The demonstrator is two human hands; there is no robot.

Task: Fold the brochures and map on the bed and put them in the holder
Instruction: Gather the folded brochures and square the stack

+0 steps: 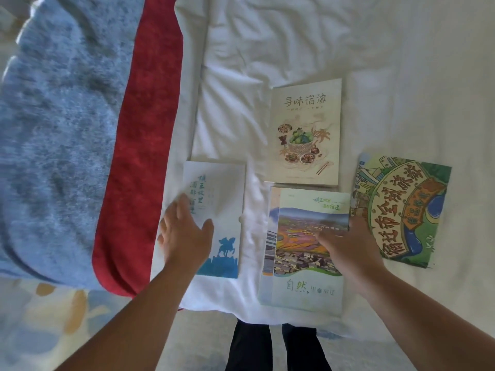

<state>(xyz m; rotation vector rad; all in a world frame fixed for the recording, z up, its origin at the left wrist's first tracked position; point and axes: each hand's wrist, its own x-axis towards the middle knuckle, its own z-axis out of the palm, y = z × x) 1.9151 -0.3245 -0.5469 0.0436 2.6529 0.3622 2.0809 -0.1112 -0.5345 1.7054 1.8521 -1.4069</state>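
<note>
On the bed [294,36], I see a blue blanket [53,129] leftmost, then a red runner [142,156]. My left hand [184,236] hovers, fingers spread, over the blue-and-white holder [230,183] near the front edge. The food brochure [305,129] lies farther in. Just before it lies the landscape brochure [302,290], with my right hand [351,247] flat on it, fingers straight. The map [401,210] lies just beside, rightmost.

The sheet [294,36] at upper right was white matt cloth, soft and creased. Left of it ran a red runner [144,129] of short plush pile, and at far left a blue blanket [53,129] with a fuzzy, woolly nap. The food brochure [305,129] at centre was cream matt paper. The landscape brochure [302,290] and the map [401,210] were smooth printed paper. The holder [214,183] looked smooth — card or plastic, unclear.
</note>
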